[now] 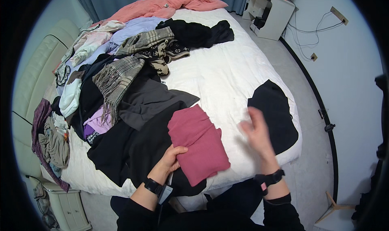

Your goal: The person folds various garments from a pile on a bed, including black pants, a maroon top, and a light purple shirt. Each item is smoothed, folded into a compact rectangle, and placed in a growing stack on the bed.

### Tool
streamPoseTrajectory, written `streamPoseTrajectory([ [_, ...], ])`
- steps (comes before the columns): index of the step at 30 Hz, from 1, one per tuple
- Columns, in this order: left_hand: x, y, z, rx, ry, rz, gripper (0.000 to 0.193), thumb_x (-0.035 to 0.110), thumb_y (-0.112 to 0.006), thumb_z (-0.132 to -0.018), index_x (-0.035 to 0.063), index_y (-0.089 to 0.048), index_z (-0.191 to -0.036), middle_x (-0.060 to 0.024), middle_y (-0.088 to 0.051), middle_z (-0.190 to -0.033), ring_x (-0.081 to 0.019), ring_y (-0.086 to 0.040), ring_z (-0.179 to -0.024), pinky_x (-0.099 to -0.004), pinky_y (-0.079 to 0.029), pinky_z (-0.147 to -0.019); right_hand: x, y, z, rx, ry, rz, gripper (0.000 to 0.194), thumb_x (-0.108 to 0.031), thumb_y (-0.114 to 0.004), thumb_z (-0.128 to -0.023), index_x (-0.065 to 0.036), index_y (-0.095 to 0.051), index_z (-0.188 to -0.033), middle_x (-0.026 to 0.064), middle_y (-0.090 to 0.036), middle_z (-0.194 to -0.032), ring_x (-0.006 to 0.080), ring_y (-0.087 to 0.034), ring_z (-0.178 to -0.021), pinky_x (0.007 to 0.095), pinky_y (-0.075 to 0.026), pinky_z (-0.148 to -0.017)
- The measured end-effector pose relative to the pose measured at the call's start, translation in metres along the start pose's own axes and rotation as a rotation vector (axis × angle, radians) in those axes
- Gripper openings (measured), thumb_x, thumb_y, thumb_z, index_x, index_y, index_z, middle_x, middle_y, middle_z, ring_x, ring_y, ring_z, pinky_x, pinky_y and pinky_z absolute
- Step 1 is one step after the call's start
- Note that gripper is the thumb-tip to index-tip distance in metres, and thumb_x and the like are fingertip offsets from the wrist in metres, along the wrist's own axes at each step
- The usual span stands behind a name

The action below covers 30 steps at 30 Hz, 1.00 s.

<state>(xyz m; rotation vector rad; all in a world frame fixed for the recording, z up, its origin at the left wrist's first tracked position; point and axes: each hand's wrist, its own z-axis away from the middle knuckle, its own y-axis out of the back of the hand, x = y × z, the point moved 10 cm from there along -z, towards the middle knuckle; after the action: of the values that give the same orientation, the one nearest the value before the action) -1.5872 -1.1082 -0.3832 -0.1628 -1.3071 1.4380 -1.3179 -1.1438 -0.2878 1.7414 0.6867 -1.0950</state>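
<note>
My left hand (171, 160) grips the left edge of a folded raspberry-pink garment (199, 142), thumb on top and fingers beneath. The garment is held above the near edge of the bed, partly over a black garment (146, 149) lying spread out. To the right, my right hand (256, 130) is raised with nothing in it, blurred by motion, its fingers partly apart. Close beside it lies a folded black garment (272, 115) near the bed's right edge. A dark grey garment (152, 100) lies behind the black one on the left.
A fringed plaid scarf (121, 79), a patterned black-and-beige knit (156, 54) and black clothing (194, 33) are heaped across the white bed cover (218, 69). A pink quilt (158, 6) lies at the far end. A nightstand (68, 209) stands at lower left, a white desk (272, 15) at far right.
</note>
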Motion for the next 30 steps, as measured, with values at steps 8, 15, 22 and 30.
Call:
streamPoseTrajectory([
  [8, 0.015, -0.014, 0.028, 0.046, -0.049, -0.182, 0.068, 0.001, -0.057, -0.078, -0.0004, -0.029, -0.139, -0.0159, -0.045, -0.135, -0.0271, -0.049, -0.12, -0.0393, -0.044, -0.098, -0.018, -0.174, 0.097, -0.748, -0.791, -1.231, 0.072, -0.022, -0.066, -0.085, 0.002, -0.027, -0.141, 0.0157, -0.046, -0.134, 0.0255, -0.05, -0.118, 0.0357, -0.042, -0.099],
  [15, 0.053, -0.013, 0.029, 0.09, -0.407, -0.385, 0.063, 0.002, -0.058, -0.086, 0.0038, -0.029, -0.142, -0.0126, -0.047, -0.131, -0.0207, -0.05, -0.118, -0.0308, -0.043, -0.096, -0.032, -0.107, 0.018, -0.37, -0.424, -0.987, 0.06, -0.002, -0.066, -0.076, 0.0, -0.043, -0.131, 0.0123, -0.057, -0.12, 0.0222, -0.058, -0.105, 0.0362, -0.048, -0.09],
  [22, 0.122, -0.004, 0.087, 0.572, -0.836, -1.526, 0.055, 0.009, -0.066, -0.077, 0.001, -0.044, -0.127, -0.0167, -0.05, -0.125, -0.0314, -0.047, -0.119, -0.0384, -0.036, -0.101, 0.006, -0.027, -0.101, -0.198, -0.402, -0.852, 0.058, -0.011, -0.065, -0.079, 0.004, -0.043, -0.131, 0.0173, -0.058, -0.12, 0.0262, -0.06, -0.105, 0.0374, -0.049, -0.09],
  [30, 0.108, 0.02, 0.097, 0.727, -0.712, -1.821, 0.081, 0.024, -0.077, -0.07, 0.003, -0.036, -0.136, -0.0192, -0.033, -0.139, -0.0376, -0.032, -0.128, -0.0469, -0.025, -0.107, -0.005, -0.089, -0.052, 0.031, 0.356, 0.831, 0.059, -0.028, -0.055, -0.09, -0.01, -0.035, -0.142, 0.0136, -0.034, -0.147, 0.0279, -0.027, -0.138, 0.0507, -0.016, -0.112],
])
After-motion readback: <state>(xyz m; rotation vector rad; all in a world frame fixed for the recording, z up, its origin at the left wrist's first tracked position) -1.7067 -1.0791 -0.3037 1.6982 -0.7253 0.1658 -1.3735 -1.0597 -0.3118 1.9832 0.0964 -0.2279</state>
